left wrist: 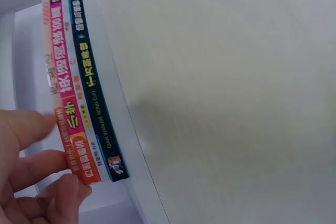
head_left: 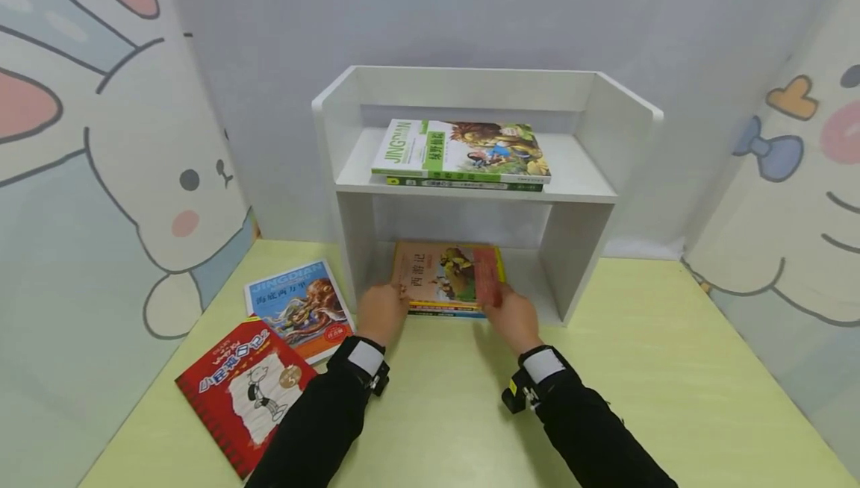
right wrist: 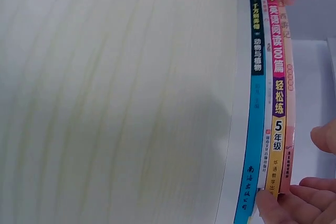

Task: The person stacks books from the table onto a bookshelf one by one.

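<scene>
A stack of several books lies flat on the lower shelf, its spines facing front. On top is a peach-covered book with an illustrated cover. Below it come a pink-and-yellow spine, a white one and a blue-and-black one. My left hand holds the stack's left end, thumb at the top book and curled fingers at the corner of the upper books. At the opposite end, my right hand grips the upper books, its fingertips against the corner and its thumb raised over the top cover.
The white two-tier shelf stands against the back wall. Its upper tier carries a green-and-white book on another. On the yellow-green table, a red book overlaps a blue book left of the shelf.
</scene>
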`<state>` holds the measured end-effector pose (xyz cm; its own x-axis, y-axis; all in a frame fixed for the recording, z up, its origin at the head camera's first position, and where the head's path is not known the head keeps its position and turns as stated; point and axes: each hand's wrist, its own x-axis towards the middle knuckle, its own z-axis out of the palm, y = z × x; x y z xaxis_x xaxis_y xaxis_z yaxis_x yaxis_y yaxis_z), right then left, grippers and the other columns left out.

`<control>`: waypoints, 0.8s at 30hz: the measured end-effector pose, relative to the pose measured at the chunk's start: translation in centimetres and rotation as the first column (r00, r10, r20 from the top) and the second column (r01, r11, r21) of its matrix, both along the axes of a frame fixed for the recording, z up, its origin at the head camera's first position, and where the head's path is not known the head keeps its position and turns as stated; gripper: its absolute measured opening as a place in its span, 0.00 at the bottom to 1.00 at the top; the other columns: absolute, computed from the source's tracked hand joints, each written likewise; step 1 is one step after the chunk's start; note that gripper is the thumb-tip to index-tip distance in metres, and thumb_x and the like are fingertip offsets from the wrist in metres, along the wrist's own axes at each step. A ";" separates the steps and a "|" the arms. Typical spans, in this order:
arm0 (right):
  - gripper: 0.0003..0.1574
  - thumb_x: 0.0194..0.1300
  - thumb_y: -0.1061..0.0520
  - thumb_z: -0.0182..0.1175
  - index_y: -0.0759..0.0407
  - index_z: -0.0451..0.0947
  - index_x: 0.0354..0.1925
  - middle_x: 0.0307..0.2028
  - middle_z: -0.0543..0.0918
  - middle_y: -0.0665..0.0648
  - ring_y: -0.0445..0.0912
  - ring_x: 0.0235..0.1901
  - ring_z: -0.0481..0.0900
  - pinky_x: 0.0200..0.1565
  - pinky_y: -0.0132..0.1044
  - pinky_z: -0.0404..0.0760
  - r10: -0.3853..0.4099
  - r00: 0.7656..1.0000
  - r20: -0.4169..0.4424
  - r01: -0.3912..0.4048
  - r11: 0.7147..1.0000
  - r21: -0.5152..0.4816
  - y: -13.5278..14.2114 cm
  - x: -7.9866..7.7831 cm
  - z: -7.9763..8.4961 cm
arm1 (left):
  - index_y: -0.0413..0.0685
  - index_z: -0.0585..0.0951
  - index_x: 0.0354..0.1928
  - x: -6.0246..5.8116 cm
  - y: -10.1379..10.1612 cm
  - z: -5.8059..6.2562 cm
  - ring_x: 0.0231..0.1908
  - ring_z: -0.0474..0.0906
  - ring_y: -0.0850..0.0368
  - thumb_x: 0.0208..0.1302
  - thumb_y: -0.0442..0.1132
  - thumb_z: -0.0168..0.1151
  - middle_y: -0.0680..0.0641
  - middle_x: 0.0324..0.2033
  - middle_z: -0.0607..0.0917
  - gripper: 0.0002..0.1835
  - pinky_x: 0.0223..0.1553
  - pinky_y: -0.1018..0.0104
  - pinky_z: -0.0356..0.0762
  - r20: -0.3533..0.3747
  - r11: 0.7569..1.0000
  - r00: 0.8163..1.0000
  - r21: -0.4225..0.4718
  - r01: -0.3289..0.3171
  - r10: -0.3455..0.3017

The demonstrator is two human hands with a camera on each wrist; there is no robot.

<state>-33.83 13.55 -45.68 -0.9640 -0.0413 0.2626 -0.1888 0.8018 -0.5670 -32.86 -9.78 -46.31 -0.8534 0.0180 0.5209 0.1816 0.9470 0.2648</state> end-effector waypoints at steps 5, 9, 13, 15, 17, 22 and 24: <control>0.29 0.59 0.57 0.58 0.69 0.68 0.56 0.40 0.80 0.68 0.54 0.34 0.78 0.34 0.46 0.76 0.063 0.997 0.054 -0.056 0.991 -0.120 -0.1 0.5 -0.1 | 0.37 0.82 0.25 1.6 -0.5 0.0 0.20 0.76 0.50 0.53 0.36 0.64 0.44 0.20 0.81 0.07 0.19 0.59 0.70 0.030 0.997 0.997 0.031 0.070 -0.071; 0.34 0.61 0.56 0.56 0.69 0.61 0.62 0.48 0.77 0.70 0.57 0.42 0.77 0.40 0.48 0.75 0.081 0.991 0.105 -0.057 0.974 -0.218 -0.3 0.8 -0.1 | 0.34 0.82 0.43 2.6 -0.5 0.1 0.36 0.80 0.43 0.54 0.37 0.64 0.36 0.39 0.83 0.16 0.35 0.54 0.77 0.086 0.989 0.989 0.098 0.109 -0.118; 0.39 0.62 0.56 0.55 0.70 0.53 0.65 0.55 0.71 0.72 0.61 0.52 0.72 0.48 0.52 0.72 0.085 0.986 0.145 -0.041 0.957 -0.286 -0.8 1.3 -0.2 | 0.32 0.78 0.50 3.2 -0.6 0.3 0.47 0.76 0.40 0.56 0.38 0.62 0.33 0.50 0.77 0.21 0.46 0.51 0.74 0.145 0.971 0.977 0.202 0.126 -0.157; 0.42 0.62 0.55 0.55 0.71 0.49 0.67 0.59 0.66 0.73 0.62 0.57 0.66 0.53 0.53 0.69 0.084 0.982 0.169 -0.029 0.952 -0.304 -1.3 1.8 -0.1 | 0.31 0.77 0.51 3.6 -0.9 0.5 0.50 0.74 0.39 0.57 0.39 0.62 0.33 0.52 0.76 0.22 0.49 0.51 0.72 0.168 0.960 0.970 0.248 0.132 -0.177; 0.45 0.62 0.56 0.56 0.72 0.45 0.67 0.62 0.61 0.73 0.63 0.60 0.61 0.56 0.54 0.65 0.084 0.980 0.183 -0.025 0.953 -0.301 -1.8 2.4 -0.1 | 0.32 0.76 0.52 4.3 -1.4 0.9 0.53 0.72 0.39 0.59 0.39 0.61 0.33 0.54 0.74 0.22 0.51 0.50 0.70 0.189 0.944 0.963 0.306 0.127 -0.191; 0.47 0.61 0.56 0.57 0.73 0.45 0.68 0.64 0.57 0.73 0.63 0.56 0.67 0.55 0.53 0.67 0.096 0.983 0.158 -0.052 0.964 -0.260 -3.2 3.7 0.3 | 0.35 0.76 0.53 7.5 -3.8 2.4 0.55 0.70 0.39 0.60 0.39 0.60 0.34 0.55 0.74 0.21 0.51 0.48 0.70 0.200 0.895 0.964 0.441 0.069 -0.173; 0.46 0.60 0.57 0.58 0.71 0.47 0.68 0.65 0.57 0.72 0.61 0.49 0.74 0.50 0.52 0.72 0.120 0.985 0.123 -0.085 0.962 -0.260 -3.9 4.3 0.5 | 0.36 0.76 0.54 9.0 -5.1 2.8 0.55 0.70 0.41 0.61 0.39 0.59 0.36 0.54 0.76 0.21 0.51 0.48 0.70 0.201 0.881 0.969 0.472 0.031 -0.142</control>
